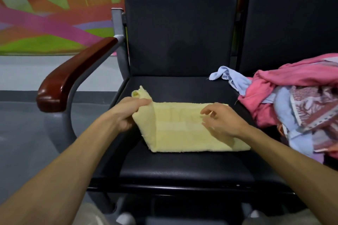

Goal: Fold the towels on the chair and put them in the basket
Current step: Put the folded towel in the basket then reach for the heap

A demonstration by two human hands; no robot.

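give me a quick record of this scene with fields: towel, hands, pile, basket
yellow towel: partly folded, flat on the chair seat, left end lifted
left hand: grips the lifted left end
right hand: pinches the top layer near the right end
pile: pink, blue and patterned cloths, right of the towel
basket: not in view

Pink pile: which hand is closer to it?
Right. The right hand pinches the yellow towel at the end next to the pink pile. The left hand grips the towel's other end, over by the armrest.
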